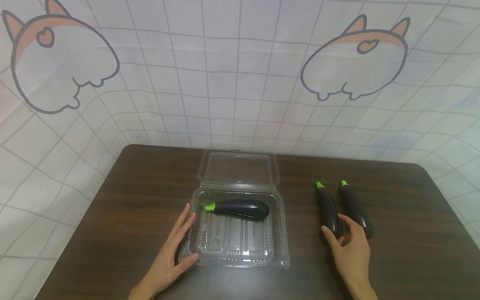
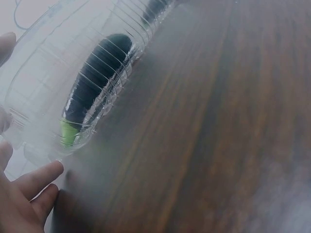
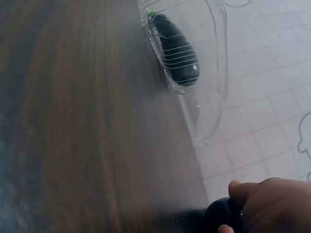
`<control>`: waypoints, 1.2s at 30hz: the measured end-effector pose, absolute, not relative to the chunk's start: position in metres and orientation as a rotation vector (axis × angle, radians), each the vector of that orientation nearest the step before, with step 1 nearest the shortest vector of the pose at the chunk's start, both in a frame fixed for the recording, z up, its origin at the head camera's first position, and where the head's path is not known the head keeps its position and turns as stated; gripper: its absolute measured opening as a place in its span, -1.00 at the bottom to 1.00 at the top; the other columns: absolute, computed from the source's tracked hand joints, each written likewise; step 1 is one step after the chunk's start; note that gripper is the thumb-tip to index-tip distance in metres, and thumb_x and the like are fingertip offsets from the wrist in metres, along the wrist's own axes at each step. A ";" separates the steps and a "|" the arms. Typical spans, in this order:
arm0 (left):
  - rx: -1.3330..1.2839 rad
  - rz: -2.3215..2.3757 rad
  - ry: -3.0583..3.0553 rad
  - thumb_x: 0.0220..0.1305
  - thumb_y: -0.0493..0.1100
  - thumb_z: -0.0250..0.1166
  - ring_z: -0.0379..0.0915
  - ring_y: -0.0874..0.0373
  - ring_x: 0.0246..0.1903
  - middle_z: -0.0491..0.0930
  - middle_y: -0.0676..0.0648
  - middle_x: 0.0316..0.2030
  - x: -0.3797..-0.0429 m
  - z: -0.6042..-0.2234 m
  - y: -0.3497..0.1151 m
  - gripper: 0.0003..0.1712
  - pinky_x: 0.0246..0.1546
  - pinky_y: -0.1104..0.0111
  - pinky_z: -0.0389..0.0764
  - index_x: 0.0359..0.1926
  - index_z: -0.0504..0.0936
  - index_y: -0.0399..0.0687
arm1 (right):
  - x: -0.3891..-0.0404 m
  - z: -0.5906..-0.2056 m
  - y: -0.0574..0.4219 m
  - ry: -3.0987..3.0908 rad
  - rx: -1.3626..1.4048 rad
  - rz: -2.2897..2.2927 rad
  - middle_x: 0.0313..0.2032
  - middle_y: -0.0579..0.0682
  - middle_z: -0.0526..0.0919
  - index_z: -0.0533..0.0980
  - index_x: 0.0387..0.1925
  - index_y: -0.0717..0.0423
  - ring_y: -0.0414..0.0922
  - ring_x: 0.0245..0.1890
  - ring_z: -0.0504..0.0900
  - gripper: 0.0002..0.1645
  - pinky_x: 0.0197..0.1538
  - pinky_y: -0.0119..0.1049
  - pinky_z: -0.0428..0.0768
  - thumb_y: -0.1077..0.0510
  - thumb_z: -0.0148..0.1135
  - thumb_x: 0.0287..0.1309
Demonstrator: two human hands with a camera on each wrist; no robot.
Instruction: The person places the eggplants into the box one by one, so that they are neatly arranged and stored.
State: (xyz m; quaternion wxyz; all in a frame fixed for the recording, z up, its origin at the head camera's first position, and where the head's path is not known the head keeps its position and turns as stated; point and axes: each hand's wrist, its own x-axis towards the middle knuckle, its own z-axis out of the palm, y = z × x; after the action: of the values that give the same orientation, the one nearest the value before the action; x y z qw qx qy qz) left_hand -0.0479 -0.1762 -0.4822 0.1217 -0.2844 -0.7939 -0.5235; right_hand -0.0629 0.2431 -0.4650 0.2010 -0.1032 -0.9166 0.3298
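A clear plastic clamshell container [image 1: 240, 263] lies with its lid [image 1: 240, 166] folded back on the dark table. Inside its base, toward the back, one eggplant [image 1: 241, 208] rests sideways, green stem to the left. My left hand [image 1: 168, 254] touches the container's left rim with its fingers spread. Over on the right, my right hand [image 1: 350, 250] grips the lower end of a second eggplant [image 1: 327, 206] between thumb and fingers. A third eggplant [image 1: 354, 206] lies just right of it, partly behind my fingers. The right wrist view shows the gripped eggplant's rounded end [image 3: 223, 213] under my thumb.
The brown wooden table [image 1: 123, 216] runs back to a white gridded cloth [image 1: 240, 83] with cartoon drawings, hanging behind and at both sides. Table surface lies between the container and the two eggplants at the right.
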 end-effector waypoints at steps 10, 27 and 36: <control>-0.834 -1.525 -2.311 -0.01 -0.31 0.34 -0.25 -0.21 0.42 -0.16 -0.37 0.44 -0.048 -0.481 -0.175 -0.06 0.33 0.44 -0.15 0.39 0.12 -0.39 | -0.063 -0.464 0.242 -2.614 -0.368 0.981 -0.34 0.04 0.44 0.38 0.20 0.17 -0.19 -0.60 0.40 -0.19 -0.52 -0.39 0.34 -0.08 0.47 -0.03; -0.844 -1.520 -2.297 -0.01 -0.30 0.34 -0.24 -0.22 0.42 -0.15 -0.38 0.44 -0.050 -0.484 -0.175 -0.06 0.33 0.43 -0.14 0.38 0.13 -0.40 | -0.063 -0.466 0.243 -2.568 -0.428 0.979 -0.49 -0.01 0.46 0.42 0.16 0.12 -0.23 -0.65 0.36 -0.34 -0.52 -0.39 0.27 -0.02 0.41 0.06; -0.841 -1.535 -2.291 -0.02 -0.34 0.33 -0.24 -0.22 0.42 -0.16 -0.41 0.43 -0.048 -0.485 -0.175 -0.06 0.33 0.45 -0.15 0.39 0.12 -0.39 | -0.062 -0.462 0.242 -2.541 -0.434 0.994 -0.48 -0.01 0.47 0.44 0.15 0.11 -0.25 -0.63 0.36 -0.35 -0.51 -0.41 0.27 -0.01 0.41 0.06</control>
State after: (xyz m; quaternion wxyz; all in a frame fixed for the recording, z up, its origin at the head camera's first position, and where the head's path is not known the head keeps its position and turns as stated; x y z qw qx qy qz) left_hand -0.0477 -0.1749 -0.4850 0.1289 -0.2894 -0.7879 -0.5281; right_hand -0.0620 0.2417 -0.4621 0.1881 -0.1544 -0.9033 0.3532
